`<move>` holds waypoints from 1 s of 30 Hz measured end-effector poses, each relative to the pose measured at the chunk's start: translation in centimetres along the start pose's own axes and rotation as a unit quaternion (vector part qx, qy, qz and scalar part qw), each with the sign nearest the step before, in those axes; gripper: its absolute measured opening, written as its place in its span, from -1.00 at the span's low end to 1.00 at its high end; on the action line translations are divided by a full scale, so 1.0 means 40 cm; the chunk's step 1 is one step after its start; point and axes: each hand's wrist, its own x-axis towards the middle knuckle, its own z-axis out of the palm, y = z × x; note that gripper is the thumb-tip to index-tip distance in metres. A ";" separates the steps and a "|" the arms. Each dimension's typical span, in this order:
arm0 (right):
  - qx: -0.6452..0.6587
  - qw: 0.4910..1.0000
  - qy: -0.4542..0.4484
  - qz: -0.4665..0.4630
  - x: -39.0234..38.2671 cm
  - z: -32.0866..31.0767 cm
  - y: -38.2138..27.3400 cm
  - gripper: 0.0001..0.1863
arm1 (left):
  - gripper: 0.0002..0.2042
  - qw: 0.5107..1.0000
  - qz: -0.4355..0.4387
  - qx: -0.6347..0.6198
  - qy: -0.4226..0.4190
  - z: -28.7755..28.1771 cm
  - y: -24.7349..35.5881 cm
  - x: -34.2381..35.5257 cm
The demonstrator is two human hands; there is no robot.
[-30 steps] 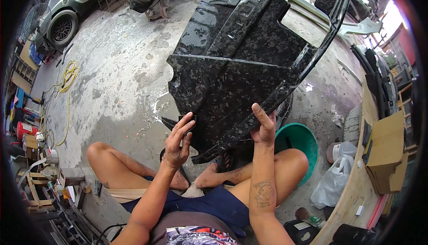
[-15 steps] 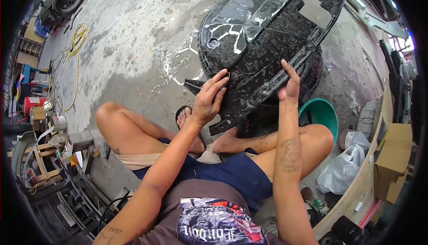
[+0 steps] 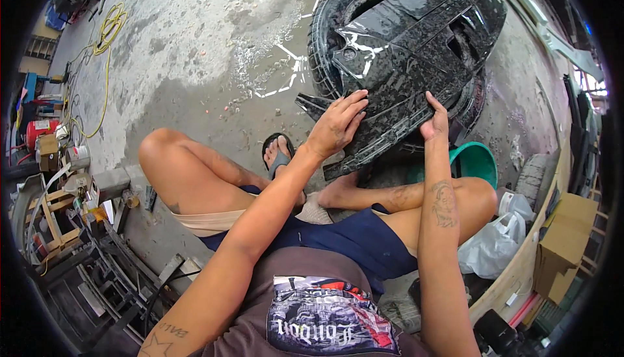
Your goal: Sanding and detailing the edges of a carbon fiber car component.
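Observation:
A large wet black plastic car panel [image 3: 403, 51], mottled with dirt and water, is tilted over a tyre [image 3: 318, 45]. My left hand [image 3: 337, 126] is at its near left edge, long fingers reaching over the top face. At the near right edge my right hand [image 3: 437, 119] grips the rim, its thumb up along the side and most fingers hidden beneath. A narrow pointed tab of the panel sticks out left of my left hand. More of a black tyre [image 3: 469, 106] shows under the panel's right side.
A green bucket [image 3: 478, 162] stands by my right knee, with a white plastic bag [image 3: 497, 246] and cardboard box [image 3: 565, 243] beyond. A yellow hose or cord [image 3: 109, 35] lies on the wet concrete floor [image 3: 201, 64]. Wooden pieces and metal parts [image 3: 123, 279] clutter the left side.
The panel has tipped down and shifted right, now covering much of the tyre, whose left rim shows beside it. Both my hands moved right with it.

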 end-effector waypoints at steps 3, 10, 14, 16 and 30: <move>-0.019 1.000 0.005 -0.022 0.028 -0.025 0.026 -0.62 | -0.74 0.992 -0.065 -0.083 0.062 -0.014 0.007 0.010; -0.074 0.990 0.065 -0.098 0.059 -0.029 0.053 -0.57 | -0.70 0.990 -0.115 -0.041 0.070 -0.072 0.024 -0.028; -0.053 0.987 0.089 -0.122 0.050 -0.008 0.073 -0.47 | -0.56 0.983 -0.010 0.128 -0.131 -0.048 0.013 -0.101; -0.134 0.955 0.139 -0.227 0.039 0.001 0.090 -0.13 | -0.52 0.976 0.002 0.154 -0.155 -0.035 0.017 -0.115; -0.299 0.874 0.266 -0.277 0.014 0.051 0.103 -0.13 | -0.51 0.978 -0.050 0.092 -0.179 -0.050 0.048 -0.138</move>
